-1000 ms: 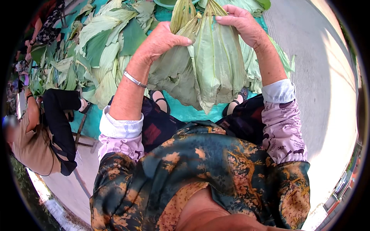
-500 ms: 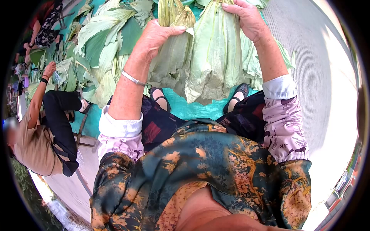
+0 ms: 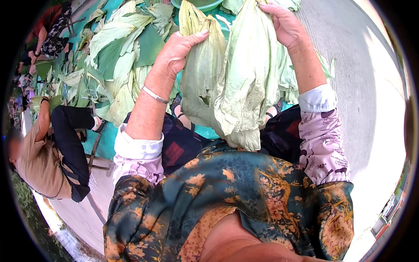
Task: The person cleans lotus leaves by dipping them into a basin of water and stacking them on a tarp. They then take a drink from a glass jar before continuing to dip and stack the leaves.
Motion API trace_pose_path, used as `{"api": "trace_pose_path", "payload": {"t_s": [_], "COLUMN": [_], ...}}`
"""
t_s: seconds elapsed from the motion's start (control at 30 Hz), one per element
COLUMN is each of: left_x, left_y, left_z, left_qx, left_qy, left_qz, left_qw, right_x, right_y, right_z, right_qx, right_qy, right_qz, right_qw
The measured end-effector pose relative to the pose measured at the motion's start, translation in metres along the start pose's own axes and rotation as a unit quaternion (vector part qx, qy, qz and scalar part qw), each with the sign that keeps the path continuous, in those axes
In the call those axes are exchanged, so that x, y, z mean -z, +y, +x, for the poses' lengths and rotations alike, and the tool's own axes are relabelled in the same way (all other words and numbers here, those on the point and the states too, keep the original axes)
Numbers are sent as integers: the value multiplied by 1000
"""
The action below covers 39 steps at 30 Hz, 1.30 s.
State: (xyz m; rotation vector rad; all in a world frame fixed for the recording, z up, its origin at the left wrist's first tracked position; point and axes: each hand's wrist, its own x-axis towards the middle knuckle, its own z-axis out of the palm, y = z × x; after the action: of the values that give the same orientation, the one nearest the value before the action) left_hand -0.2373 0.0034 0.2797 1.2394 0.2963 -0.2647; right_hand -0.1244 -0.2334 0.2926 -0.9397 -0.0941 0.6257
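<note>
My left hand pinches a folded, yellowish-green lotus leaf near its gathered top, thumb lying across the front. A small dark hole shows in that leaf. To its right hangs a paler folded lotus leaf, its upper edge gripped by my right hand. The two leaves overlap along their sides, and the paler one's crumpled lower end reaches my lap. Fingers behind the leaves are mostly hidden.
Large leaves lie heaped on a turquoise sheet to the left. A green basin stands at the top. More leaves lie behind my right hand. A co-worker sits at the left near a wooden frame.
The lower ends of the held leaves have swung toward my body and now cover part of my shoes. Both hands have shifted slightly. The co-worker's raised arm has moved back to the left.
</note>
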Motion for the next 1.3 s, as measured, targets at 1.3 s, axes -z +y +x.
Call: {"api": "trace_pose_path", "payload": {"t_s": [1.3], "left_x": [-23], "left_y": [5], "left_z": [5], "left_qx": [-133], "left_qy": [19], "left_qz": [53], "left_qw": [989], "right_x": [-28], "right_y": [29], "right_z": [-2], "right_qx": [-76], "right_qy": [-83], "right_qz": [-240], "right_qw": [964]}}
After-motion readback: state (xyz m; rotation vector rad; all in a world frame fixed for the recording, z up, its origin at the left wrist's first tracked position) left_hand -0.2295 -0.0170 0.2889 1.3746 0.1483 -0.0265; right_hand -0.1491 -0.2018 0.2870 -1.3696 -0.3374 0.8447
